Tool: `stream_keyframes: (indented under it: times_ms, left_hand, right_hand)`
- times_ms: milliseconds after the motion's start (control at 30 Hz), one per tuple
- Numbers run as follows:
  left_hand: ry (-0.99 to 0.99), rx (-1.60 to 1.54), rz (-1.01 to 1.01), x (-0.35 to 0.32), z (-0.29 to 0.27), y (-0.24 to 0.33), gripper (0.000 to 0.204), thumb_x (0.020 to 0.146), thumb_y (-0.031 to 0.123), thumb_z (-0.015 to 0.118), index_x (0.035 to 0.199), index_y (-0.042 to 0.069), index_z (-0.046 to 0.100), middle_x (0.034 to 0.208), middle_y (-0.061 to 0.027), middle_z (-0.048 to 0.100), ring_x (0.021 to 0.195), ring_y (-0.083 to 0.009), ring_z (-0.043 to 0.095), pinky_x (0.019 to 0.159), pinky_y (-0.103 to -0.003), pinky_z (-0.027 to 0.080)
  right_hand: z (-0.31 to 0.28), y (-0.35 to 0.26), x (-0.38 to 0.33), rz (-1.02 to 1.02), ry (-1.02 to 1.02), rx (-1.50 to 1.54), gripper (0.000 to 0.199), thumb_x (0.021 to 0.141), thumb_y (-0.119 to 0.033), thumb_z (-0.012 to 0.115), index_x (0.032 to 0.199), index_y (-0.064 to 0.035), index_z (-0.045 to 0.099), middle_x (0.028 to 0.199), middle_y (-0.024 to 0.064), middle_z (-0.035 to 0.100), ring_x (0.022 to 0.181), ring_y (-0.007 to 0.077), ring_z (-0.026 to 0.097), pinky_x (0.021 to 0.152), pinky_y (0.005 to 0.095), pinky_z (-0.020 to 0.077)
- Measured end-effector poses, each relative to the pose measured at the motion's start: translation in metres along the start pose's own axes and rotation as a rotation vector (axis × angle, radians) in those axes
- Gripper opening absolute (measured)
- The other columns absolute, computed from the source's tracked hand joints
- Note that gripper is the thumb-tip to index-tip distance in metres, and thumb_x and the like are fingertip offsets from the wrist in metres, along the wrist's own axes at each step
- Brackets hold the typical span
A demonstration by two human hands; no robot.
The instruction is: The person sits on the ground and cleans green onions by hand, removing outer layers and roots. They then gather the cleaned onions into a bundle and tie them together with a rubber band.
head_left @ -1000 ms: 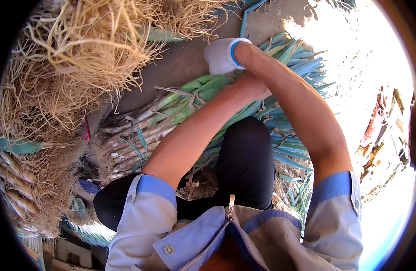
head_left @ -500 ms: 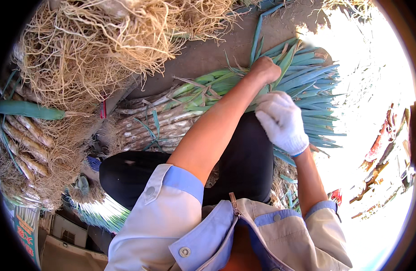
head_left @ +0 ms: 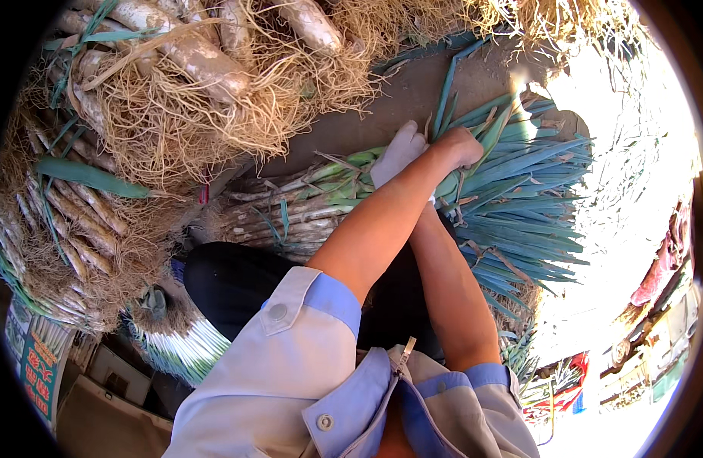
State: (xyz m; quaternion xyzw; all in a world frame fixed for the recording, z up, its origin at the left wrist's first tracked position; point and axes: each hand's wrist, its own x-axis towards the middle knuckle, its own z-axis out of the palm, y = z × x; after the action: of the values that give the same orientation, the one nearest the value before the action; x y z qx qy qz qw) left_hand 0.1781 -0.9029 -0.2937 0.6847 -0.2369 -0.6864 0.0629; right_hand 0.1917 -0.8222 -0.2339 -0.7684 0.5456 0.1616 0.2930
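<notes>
A thick bundle of green onions point(head_left: 309, 210) lies across in front of me, its pale stalks to the left and long blue-green leaves point(head_left: 523, 179) fanning out to the right. A leaf strip is tied around the stalks. My bare left hand point(head_left: 460, 146) is closed on leaves at the far side of the bundle, where a long leaf point(head_left: 447, 88) sticks up. My right hand point(head_left: 399, 156), in a white glove, reaches beneath my left forearm and lies on the bundle's far edge, left of my left hand. My left forearm partly covers it, so its grip is unclear.
Large onion stalks with tangled dry roots point(head_left: 214, 114) are heaped at the far left. More tied onion bundles point(head_left: 77, 221) lie at the left. A bunch with white stalks point(head_left: 187, 343) stands near my knee point(head_left: 229, 278). Bright sunlit ground point(head_left: 626, 153) stretches to the right.
My gloved right hand has moved left, from beside the leaves to beyond my left forearm. My left hand keeps its hold on the leaves. The view has shifted slightly.
</notes>
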Motion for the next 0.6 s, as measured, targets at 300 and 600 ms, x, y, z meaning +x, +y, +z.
stream_keyframes:
  times_ms: [300, 600]
  left_hand:
    - [-0.176, -0.377, -0.020, 0.007, -0.029, 0.003, 0.009, 0.076, -0.002, 0.058, 0.072, -0.007, 0.064, 0.060, -0.0130, 0.054, 0.046, -0.0209, 0.044, 0.046, -0.036, 0.032]
    - [-0.317, -0.788, 0.133, 0.013, -0.055, -0.024, 0.008, 0.083, -0.002, 0.063, 0.076, -0.006, 0.061, 0.069, -0.0145, 0.058, 0.055, -0.0192, 0.050, 0.056, -0.035, 0.041]
  right_hand:
    - [0.026, 0.039, 0.013, -0.358, -0.001, -0.086, 0.021, 0.092, -0.025, 0.052, 0.102, -0.0072, 0.058, 0.104, 0.0171, 0.058, 0.101, 0.0363, 0.057, 0.085, 0.0464, 0.0450]
    - [-0.033, 0.039, -0.011, -0.472, -0.316, -0.287, 0.026, 0.080, -0.015, 0.061, 0.105, -0.0097, 0.066, 0.108, 0.0168, 0.065, 0.098, 0.0336, 0.064, 0.080, 0.0454, 0.0523]
